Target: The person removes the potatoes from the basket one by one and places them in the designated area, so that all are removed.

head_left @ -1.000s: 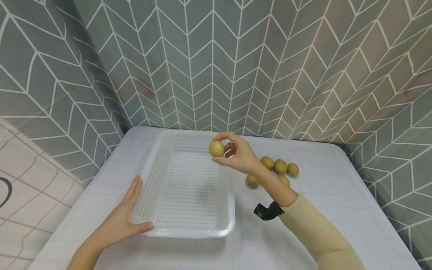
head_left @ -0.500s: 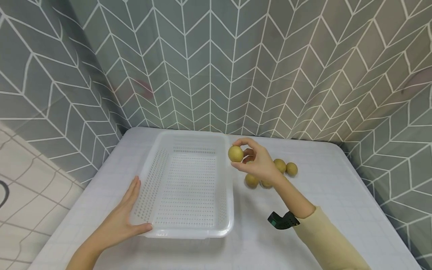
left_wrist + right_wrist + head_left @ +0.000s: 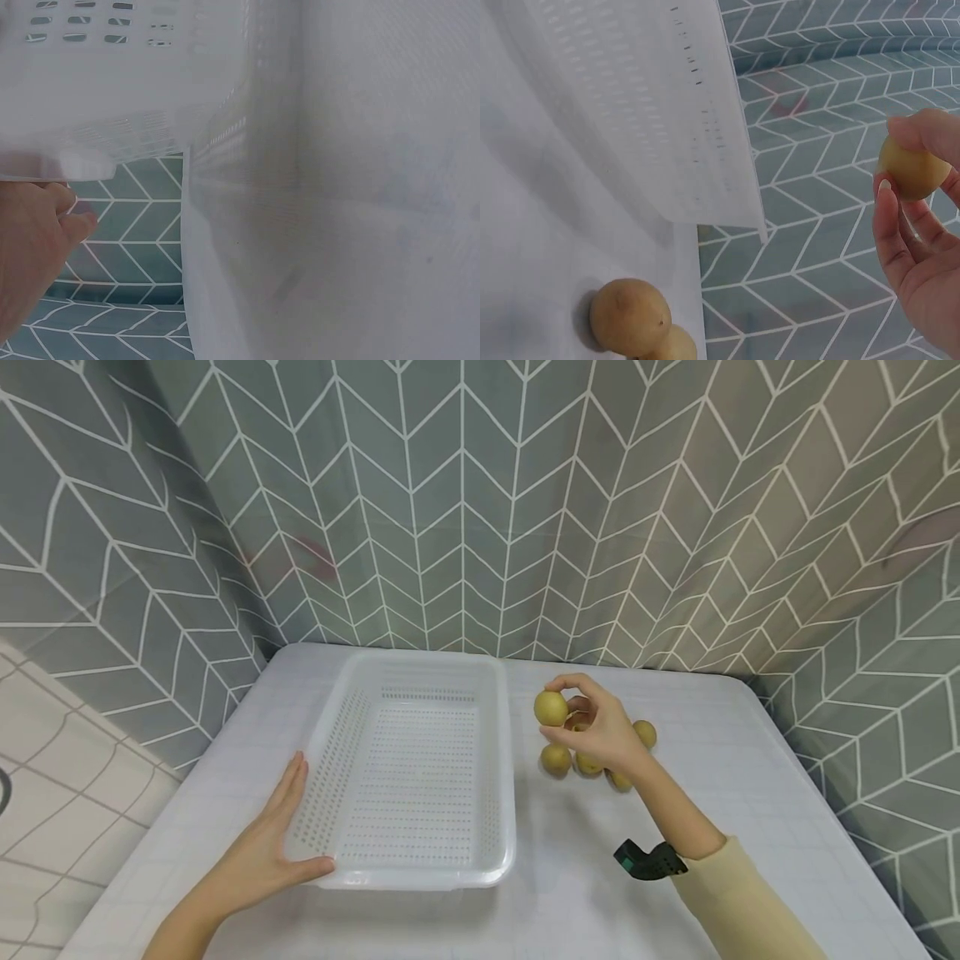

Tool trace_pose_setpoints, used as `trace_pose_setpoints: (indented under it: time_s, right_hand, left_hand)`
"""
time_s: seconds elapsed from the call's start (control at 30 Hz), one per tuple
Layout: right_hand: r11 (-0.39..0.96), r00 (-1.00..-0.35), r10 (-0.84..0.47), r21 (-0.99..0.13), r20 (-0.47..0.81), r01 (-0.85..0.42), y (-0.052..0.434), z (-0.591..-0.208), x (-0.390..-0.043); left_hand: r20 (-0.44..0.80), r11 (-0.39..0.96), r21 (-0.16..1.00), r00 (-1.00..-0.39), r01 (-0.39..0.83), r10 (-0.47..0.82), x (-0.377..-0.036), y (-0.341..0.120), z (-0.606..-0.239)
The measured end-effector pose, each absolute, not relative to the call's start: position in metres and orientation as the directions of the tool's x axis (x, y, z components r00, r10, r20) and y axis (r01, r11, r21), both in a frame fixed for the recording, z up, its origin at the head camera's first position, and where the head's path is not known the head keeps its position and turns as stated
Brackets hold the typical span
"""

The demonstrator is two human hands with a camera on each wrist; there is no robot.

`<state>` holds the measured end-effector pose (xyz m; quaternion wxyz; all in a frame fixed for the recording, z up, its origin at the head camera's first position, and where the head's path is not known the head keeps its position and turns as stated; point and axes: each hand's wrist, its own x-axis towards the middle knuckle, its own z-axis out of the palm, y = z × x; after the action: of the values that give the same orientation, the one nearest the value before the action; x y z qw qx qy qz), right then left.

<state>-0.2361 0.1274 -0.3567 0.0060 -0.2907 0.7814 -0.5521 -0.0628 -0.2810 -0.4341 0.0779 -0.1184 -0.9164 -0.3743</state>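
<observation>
My right hand pinches a round yellow fruit between thumb and fingers, raised above the table to the right of the basket. The same fruit shows in the right wrist view, held at the fingertips. A white perforated plastic basket stands left of the middle, with no fruit visible inside. My left hand rests against its left side, fingers extended, the thumb at the near left corner. In the left wrist view that hand touches the basket's rim.
Several similar fruits lie on the white table under and beside the right hand, among them a near-left fruit and a far-right fruit. A grey curtain with white lines hangs behind the table's far edge.
My right hand has moved right and slightly nearer with the fruit, from over the basket's far right corner to above the loose fruits. The left hand stays at the basket.
</observation>
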Motion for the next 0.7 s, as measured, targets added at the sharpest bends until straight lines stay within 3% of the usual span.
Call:
trace_pose_setpoints:
  time_s: [0.7]
  right_hand:
    - [0.297, -0.856, -0.408, -0.840, 0.318, -0.454, 0.170, -0.362, -0.232]
  left_hand:
    - [0.243, 0.711, 0.645, -0.957, 0.281, 0.157, -0.064, -0.283, -0.436]
